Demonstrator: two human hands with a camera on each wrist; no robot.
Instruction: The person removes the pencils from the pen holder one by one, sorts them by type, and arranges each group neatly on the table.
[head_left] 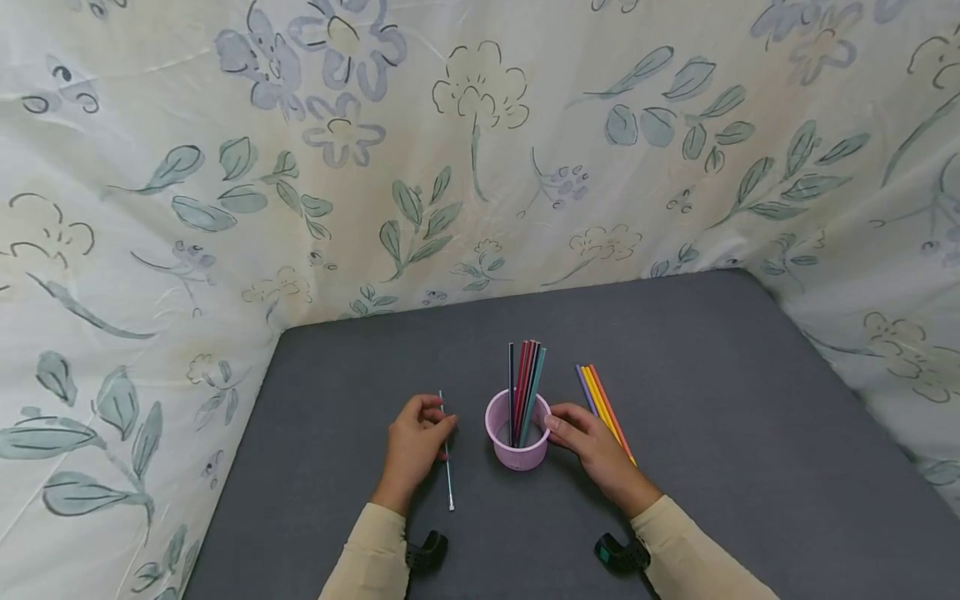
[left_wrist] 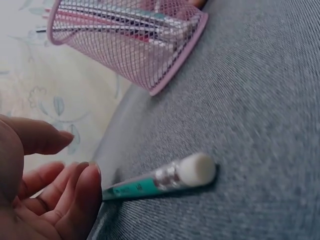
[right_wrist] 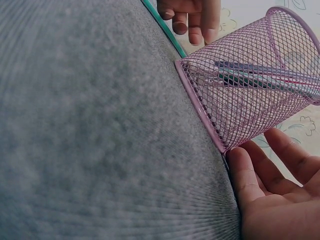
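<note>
A teal pencil (head_left: 449, 483) with a white eraser (left_wrist: 197, 170) lies on the grey cloth. My left hand (head_left: 416, 442) is over its middle; in the left wrist view thumb and forefinger stand apart, with the fingers beside the pencil. To the right, a pink mesh pencil cup (head_left: 520, 458) stands upright, holding several dark, red and teal pencils (head_left: 527, 383). My right hand (head_left: 596, 454) is at the cup's right side. The right wrist view shows its loosely bent fingers (right_wrist: 245, 175) by the cup's base and wall, not wrapped around it.
Purple, yellow and orange pencils (head_left: 600, 392) lie side by side right of the cup, partly behind my right hand. The grey table (head_left: 720, 400) meets a flowered cloth (head_left: 480, 208) at its back and sides. Each wrist wears a black device (head_left: 427, 552).
</note>
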